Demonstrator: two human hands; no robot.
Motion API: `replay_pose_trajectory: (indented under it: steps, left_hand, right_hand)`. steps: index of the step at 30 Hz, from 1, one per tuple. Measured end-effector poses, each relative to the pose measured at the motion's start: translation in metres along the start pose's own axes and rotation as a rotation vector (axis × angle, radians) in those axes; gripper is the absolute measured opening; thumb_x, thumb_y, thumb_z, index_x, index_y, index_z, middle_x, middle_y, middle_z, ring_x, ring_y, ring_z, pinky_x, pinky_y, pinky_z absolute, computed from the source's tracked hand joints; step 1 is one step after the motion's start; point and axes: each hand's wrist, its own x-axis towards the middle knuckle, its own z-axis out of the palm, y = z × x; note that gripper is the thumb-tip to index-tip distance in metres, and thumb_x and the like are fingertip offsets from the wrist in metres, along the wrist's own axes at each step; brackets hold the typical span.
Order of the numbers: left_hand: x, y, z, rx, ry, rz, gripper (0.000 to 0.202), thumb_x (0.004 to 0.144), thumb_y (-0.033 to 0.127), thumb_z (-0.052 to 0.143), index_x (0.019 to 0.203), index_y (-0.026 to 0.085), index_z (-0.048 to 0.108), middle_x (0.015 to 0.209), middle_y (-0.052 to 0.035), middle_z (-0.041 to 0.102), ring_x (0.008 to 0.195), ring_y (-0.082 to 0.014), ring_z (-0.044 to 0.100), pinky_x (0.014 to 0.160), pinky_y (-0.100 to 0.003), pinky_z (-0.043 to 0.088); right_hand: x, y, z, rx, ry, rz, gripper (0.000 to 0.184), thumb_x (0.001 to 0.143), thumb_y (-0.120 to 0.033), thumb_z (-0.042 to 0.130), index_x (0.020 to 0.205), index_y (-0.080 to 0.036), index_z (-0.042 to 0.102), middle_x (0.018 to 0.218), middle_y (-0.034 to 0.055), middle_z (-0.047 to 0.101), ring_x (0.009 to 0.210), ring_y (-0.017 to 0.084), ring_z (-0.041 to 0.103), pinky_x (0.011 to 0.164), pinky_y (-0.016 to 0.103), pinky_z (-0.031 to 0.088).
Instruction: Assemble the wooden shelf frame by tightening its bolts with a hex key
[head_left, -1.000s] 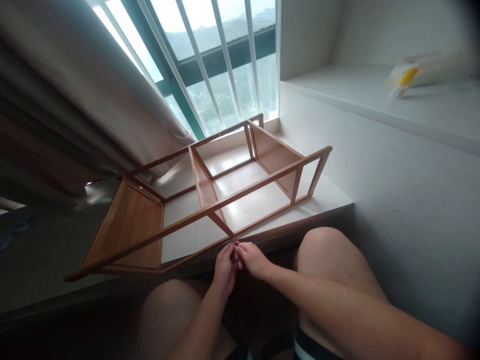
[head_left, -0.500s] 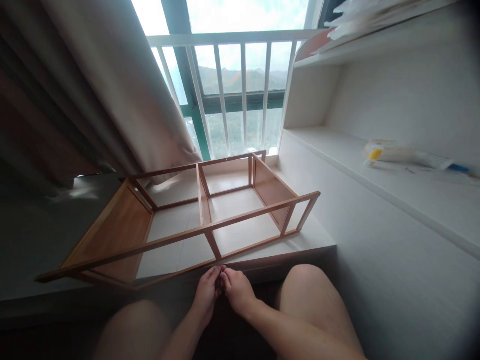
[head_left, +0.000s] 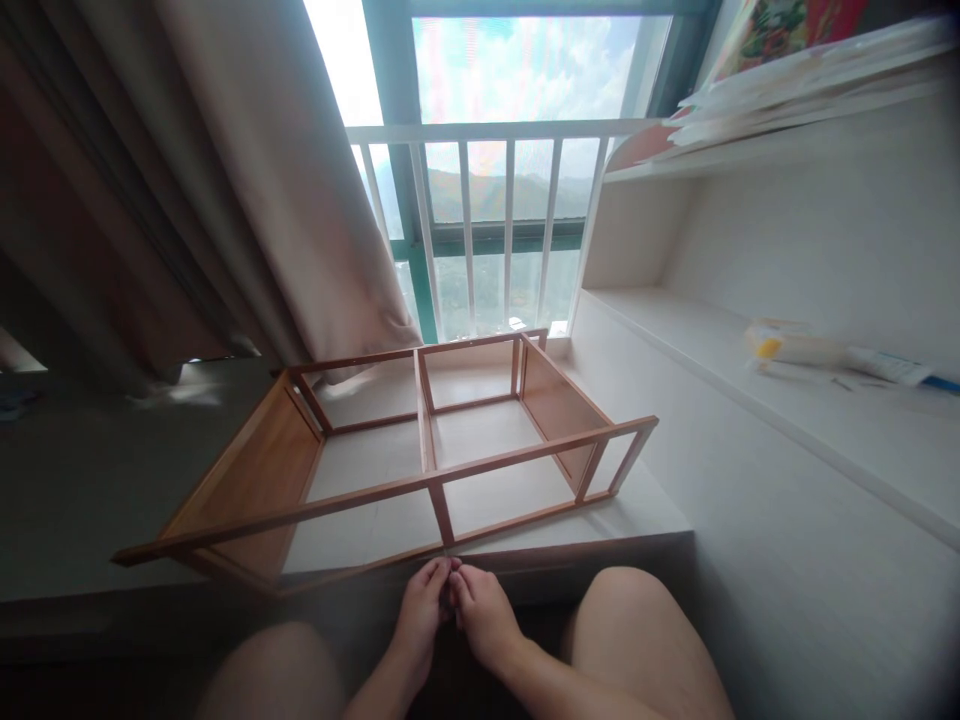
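Note:
A wooden shelf frame (head_left: 420, 470) lies on its side on a white ledge (head_left: 645, 515) below the window. My left hand (head_left: 422, 610) and my right hand (head_left: 484, 615) meet at the frame's near bottom rail, just below its middle upright. Both have their fingers curled and pinched together around something too small to make out. The fingertips touch each other. My bare knees show at the bottom of the view on either side of the hands.
A beige curtain (head_left: 247, 180) hangs at the left beside the barred window (head_left: 495, 220). White built-in shelves at the right hold a tube-like pack (head_left: 795, 345); papers (head_left: 787, 90) lie on the upper shelf. A white wall drops beside my right knee.
The view has tilted up, showing more window and upper shelf. My hands stay pinched together at the frame's near rail and sit lower in the picture.

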Motion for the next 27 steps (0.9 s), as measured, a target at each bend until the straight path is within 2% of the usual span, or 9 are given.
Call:
replay_pose_trajectory:
  steps: [3, 6, 10, 13, 23, 27]
  left_hand:
    - [-0.002, 0.000, 0.002, -0.022, -0.055, -0.021, 0.056, 0.061, 0.058, 0.071, 0.096, 0.015, 0.064, 0.051, 0.0044, 0.048, 0.041, -0.0089, 0.046, 0.040, -0.021, 0.035]
    - [-0.002, -0.002, 0.004, -0.023, -0.058, -0.026, 0.056, 0.063, 0.056, 0.071, 0.098, 0.014, 0.062, 0.050, 0.0054, 0.046, 0.039, -0.0089, 0.045, 0.038, -0.021, 0.035]
    - [-0.003, -0.005, 0.004, -0.034, -0.019, -0.021, 0.055, 0.062, 0.054, 0.072, 0.098, 0.013, 0.064, 0.051, 0.0050, 0.047, 0.043, -0.0076, 0.046, 0.039, -0.019, 0.036]
    - [-0.004, -0.004, 0.004, -0.028, -0.020, -0.017, 0.054, 0.062, 0.053, 0.073, 0.098, 0.013, 0.065, 0.054, 0.0037, 0.050, 0.047, -0.0072, 0.048, 0.043, -0.018, 0.037]
    - [-0.009, 0.001, 0.007, -0.037, -0.002, 0.001, 0.053, 0.061, 0.053, 0.073, 0.095, 0.013, 0.066, 0.056, 0.0033, 0.051, 0.049, -0.0060, 0.046, 0.045, -0.017, 0.033]
    - [-0.009, 0.001, 0.007, -0.047, 0.001, 0.004, 0.051, 0.061, 0.051, 0.074, 0.094, 0.014, 0.066, 0.058, 0.0030, 0.052, 0.051, -0.0060, 0.047, 0.046, -0.016, 0.033]
  right_hand:
    - [0.004, 0.003, 0.004, 0.271, -0.075, 0.056, 0.039, 0.092, -0.041, 0.033, 0.065, -0.017, 0.048, 0.046, -0.0009, 0.047, 0.045, 0.010, 0.047, 0.054, 0.021, 0.038]
    - [0.002, 0.003, 0.005, 0.354, -0.093, 0.070, 0.038, 0.091, -0.040, 0.034, 0.064, -0.017, 0.046, 0.044, -0.0020, 0.045, 0.043, 0.009, 0.045, 0.052, 0.021, 0.038]
    - [-0.005, -0.002, -0.001, 0.138, -0.063, 0.013, 0.041, 0.092, -0.043, 0.035, 0.066, -0.016, 0.051, 0.048, -0.0010, 0.049, 0.049, 0.010, 0.049, 0.056, 0.020, 0.039]
    - [-0.008, -0.005, -0.006, 0.007, -0.052, 0.023, 0.043, 0.094, -0.043, 0.032, 0.068, -0.016, 0.054, 0.052, 0.0002, 0.052, 0.052, 0.009, 0.050, 0.058, 0.020, 0.038]
    - [-0.008, -0.004, -0.010, -0.146, -0.048, -0.004, 0.046, 0.095, -0.045, 0.029, 0.074, -0.016, 0.057, 0.060, 0.0024, 0.059, 0.058, 0.010, 0.053, 0.060, 0.020, 0.035]
    - [-0.009, -0.007, -0.012, -0.230, -0.041, -0.012, 0.047, 0.095, -0.046, 0.029, 0.079, -0.016, 0.060, 0.071, 0.0042, 0.064, 0.062, 0.010, 0.054, 0.060, 0.020, 0.034]
